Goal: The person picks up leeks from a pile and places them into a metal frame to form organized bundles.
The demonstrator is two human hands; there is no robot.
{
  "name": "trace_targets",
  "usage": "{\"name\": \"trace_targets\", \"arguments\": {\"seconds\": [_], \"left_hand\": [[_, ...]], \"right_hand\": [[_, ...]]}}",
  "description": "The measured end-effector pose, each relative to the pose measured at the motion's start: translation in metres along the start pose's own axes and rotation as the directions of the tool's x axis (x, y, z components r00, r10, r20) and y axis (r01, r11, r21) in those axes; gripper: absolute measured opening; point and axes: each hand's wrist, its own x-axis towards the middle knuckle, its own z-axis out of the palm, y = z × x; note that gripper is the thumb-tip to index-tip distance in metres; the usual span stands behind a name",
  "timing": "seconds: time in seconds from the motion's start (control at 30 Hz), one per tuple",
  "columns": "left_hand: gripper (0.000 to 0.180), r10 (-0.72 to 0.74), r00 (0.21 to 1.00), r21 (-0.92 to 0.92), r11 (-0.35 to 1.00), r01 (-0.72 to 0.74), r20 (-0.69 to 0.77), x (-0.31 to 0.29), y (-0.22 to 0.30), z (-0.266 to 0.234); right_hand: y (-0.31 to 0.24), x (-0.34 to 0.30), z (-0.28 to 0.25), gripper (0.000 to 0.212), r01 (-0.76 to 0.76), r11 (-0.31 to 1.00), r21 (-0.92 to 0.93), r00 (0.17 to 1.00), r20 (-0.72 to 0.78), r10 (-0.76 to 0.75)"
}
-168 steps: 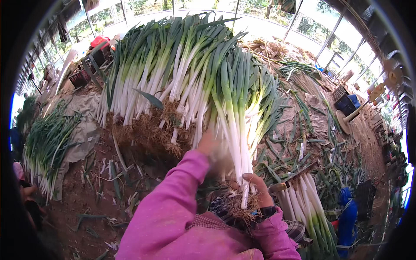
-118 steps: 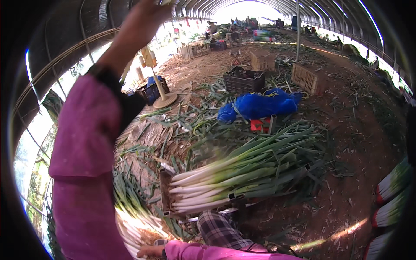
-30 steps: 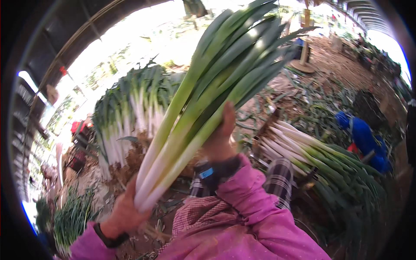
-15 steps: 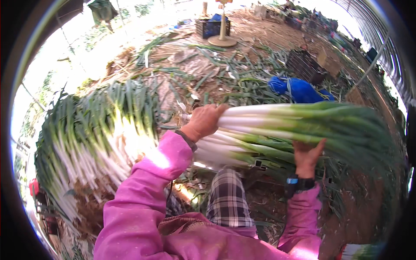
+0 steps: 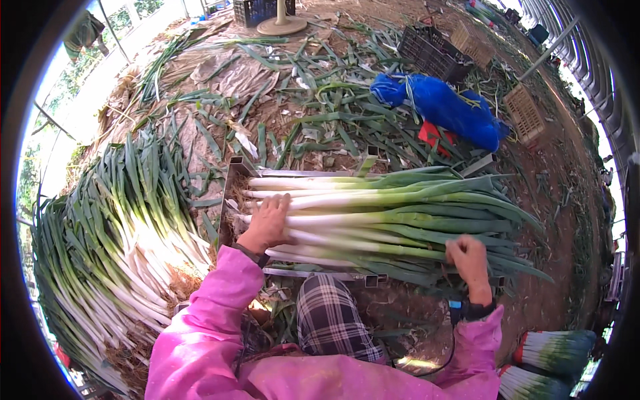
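Long green onions (image 5: 373, 219) lie side by side across a metal frame (image 5: 229, 193), white ends at left against its upright end plate, green leaves at right. My left hand (image 5: 268, 223) rests on the white stalks near the root ends, fingers stretched out, open. Over the green leaves on the near side is my right hand (image 5: 469, 257), with its fingers curled closed; whatever they may pinch is hidden. Left of the frame, a big heap of green onions (image 5: 127, 247) spreads on the ground, its roots toward me.
Beyond the frame lies a blue net sack (image 5: 453, 110) among cut leaves. Dark crate (image 5: 433, 55), tan crate (image 5: 525, 113) and a stand's round base (image 5: 281, 25) are farther off. Tied bundles of green onions (image 5: 555, 350) sit at the lower right. My plaid-covered knee (image 5: 335, 317) is beside the frame.
The green onions, held up in both hands before, now lie down on the frame. My left hand has opened onto the stalks; my right has curled closed. The view has tilted downward.
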Motion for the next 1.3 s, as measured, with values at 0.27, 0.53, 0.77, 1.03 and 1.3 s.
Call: {"name": "trace_targets", "arguments": {"seconds": [0.27,0.53,0.77,1.03,1.3], "left_hand": [[0.033,0.271,0.926,-0.168,0.932,-0.321,-0.264,0.036,0.007,0.003],[0.016,0.256,0.673,-0.17,0.851,-0.498,-0.694,0.079,0.012,-0.06],[0.029,0.079,0.997,-0.185,0.98,-0.079,-0.009,0.123,-0.084,0.019],[0.032,0.154,0.97,-0.292,0.952,-0.095,0.186,0.14,-0.115,0.027],[0.03,0.162,0.978,-0.265,0.956,-0.123,0.131,0.13,-0.106,0.021]], "right_hand": [[-0.054,0.084,0.04,0.034,0.489,0.501,-0.714,0.68,-0.048,-0.732],[-0.101,0.087,-0.011,0.032,0.518,0.423,-0.744,0.556,-0.083,-0.827],[-0.067,0.178,0.075,0.051,0.544,0.475,-0.692,0.813,0.293,-0.503],[-0.083,0.21,0.083,0.065,0.456,0.629,-0.629,0.849,0.519,-0.097],[-0.07,0.214,0.084,0.059,0.558,0.65,-0.516,0.8,0.543,-0.255]]}}
